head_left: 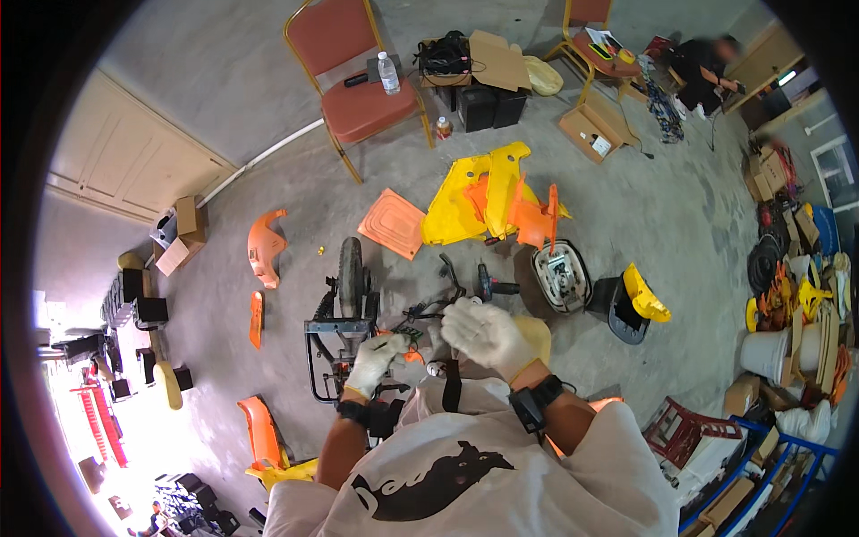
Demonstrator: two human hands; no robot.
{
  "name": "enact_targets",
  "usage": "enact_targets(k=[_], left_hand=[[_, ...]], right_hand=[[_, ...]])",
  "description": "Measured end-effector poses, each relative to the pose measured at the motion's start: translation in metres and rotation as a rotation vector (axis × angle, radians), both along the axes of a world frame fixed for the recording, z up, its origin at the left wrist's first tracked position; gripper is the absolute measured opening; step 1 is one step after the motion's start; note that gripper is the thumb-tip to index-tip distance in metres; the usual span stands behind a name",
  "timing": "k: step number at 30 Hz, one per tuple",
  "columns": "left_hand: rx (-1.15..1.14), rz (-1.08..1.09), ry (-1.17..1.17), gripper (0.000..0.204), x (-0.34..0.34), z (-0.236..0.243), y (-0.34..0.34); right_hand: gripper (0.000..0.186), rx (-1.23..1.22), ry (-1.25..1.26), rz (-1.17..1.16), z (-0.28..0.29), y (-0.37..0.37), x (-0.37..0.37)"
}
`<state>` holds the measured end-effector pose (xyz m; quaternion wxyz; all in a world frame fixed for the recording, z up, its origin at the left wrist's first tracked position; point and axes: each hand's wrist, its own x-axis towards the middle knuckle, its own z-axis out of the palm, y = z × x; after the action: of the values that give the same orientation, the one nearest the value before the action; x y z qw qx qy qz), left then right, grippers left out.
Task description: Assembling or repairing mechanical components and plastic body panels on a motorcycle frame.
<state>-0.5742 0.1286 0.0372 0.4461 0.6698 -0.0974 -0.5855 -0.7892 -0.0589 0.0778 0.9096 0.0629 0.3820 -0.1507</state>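
My left hand, in a white glove, is closed in a pinch beside a black metal frame with a wheel. At its fingertips is a small greenish piece; whether the fingers grip it, I cannot make out. My right hand, gloved too, is held palm up with its fingers stretched out and nothing on it. Just beyond it a cordless drill lies on the floor. Black cables and a bar lie between the wheel and the drill.
Yellow panels, an orange mat-like panel and an orange curved cover lie ahead. An open case with metal parts stands right. A red chair stands at the back. A person crouches far right.
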Motion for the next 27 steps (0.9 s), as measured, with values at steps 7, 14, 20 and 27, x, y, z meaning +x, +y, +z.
enact_targets(k=[7,14,20,27], left_hand=[[0.119,0.255,-0.145,0.028,0.055,-0.041,0.03],[0.257,0.472,-0.16,0.02,0.077,-0.082,0.034],[0.19,0.652,-0.055,0.021,0.073,-0.067,0.007],[-0.077,0.877,0.169,0.014,0.088,-0.018,-0.037]], right_hand=[[0.017,-0.069,0.206,-0.182,0.017,-0.101,-0.016],[0.021,-0.043,0.234,-0.177,0.001,-0.15,-0.028],[0.022,-0.043,0.278,-0.183,-0.015,-0.176,-0.038],[0.022,-0.072,0.287,-0.189,-0.018,-0.215,-0.029]])
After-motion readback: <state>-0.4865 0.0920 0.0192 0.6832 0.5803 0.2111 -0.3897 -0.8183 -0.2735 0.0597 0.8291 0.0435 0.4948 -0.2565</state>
